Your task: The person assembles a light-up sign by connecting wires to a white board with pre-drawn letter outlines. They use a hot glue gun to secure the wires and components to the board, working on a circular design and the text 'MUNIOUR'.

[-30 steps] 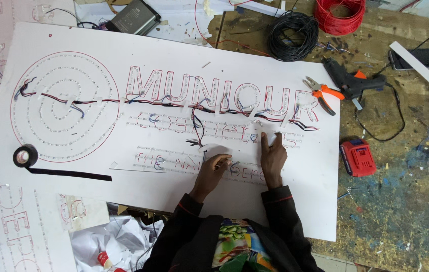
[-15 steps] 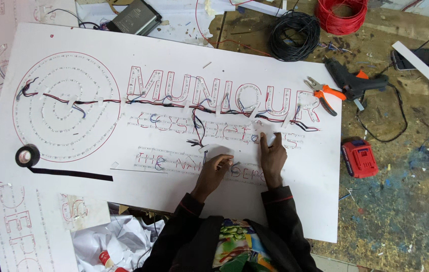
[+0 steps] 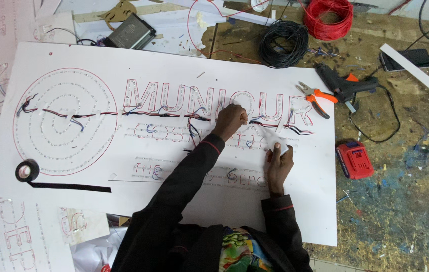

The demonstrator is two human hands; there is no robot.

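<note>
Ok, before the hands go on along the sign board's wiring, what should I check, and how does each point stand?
1. Left hand on the wiring at the large letters: ok.
2. Right hand holds a small white piece against the sign board: ok; what the piece is, cannot tell.
3. Pliers on the board's right edge: ok.
4. Glue gun beside the pliers: ok.
5. Black tape roll at the far left: ok.
6. Wire joints sound: cannot tell.

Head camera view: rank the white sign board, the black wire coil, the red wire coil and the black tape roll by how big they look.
1. white sign board
2. black wire coil and red wire coil, which look about alike; the red one is cut by the frame edge
3. black tape roll
</note>
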